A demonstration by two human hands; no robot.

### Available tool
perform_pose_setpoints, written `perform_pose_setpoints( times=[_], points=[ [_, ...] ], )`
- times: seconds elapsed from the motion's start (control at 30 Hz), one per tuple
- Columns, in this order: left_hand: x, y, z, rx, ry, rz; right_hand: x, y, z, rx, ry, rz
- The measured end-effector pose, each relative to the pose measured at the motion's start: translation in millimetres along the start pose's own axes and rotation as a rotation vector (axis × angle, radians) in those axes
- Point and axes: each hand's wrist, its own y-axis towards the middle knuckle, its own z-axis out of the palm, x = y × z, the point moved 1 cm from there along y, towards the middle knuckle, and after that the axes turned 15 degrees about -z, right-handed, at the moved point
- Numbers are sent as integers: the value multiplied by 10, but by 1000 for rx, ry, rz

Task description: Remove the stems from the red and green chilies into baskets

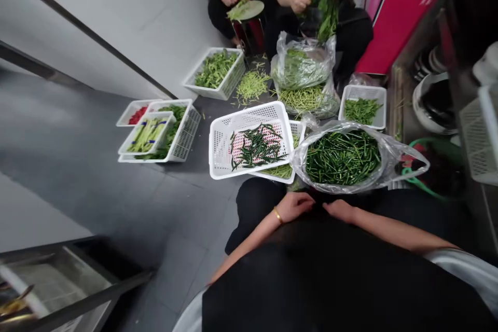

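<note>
My left hand (296,206), with a gold bracelet on the wrist, is over my lap, its fingers pinched together. Close beside it my right hand (341,210) is closed too, fingertips turned toward the left. Whatever sits between the fingers is too dark and small to make out. Just beyond my hands stands an open clear plastic bag (343,158) full of long, thin dark green peppers. To its left a white perforated basket (216,158) holds a loose scatter of similar green pieces. It rests partly over another white basket (298,128) with lighter green stalks.
White baskets of greens stand at the left (187,129), the back (229,83) and the right (383,109). Beyond are bagged greens (305,67) and a pile of stalks (252,86). Two seated people handle vegetables, one at a round stool (252,9). Shelving (482,135) borders the right.
</note>
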Motion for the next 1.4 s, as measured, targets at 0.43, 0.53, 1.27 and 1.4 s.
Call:
perform_pose_setpoints(
  times=[0.43,0.53,1.27,1.4],
  points=[
    [-930,687,296,196,-1003,-135,92,-738,-1589,-818,102,18],
    [-889,774,143,121,-1005,-243,-329,-817,-1685,-711,-65,222],
    [-1031,920,187,-208,301,86,-449,-717,-1323,-245,-155,430],
    [-995,914,-16,-34,-346,-65,-609,-574,-1526,-379,-250,471]
  ],
)
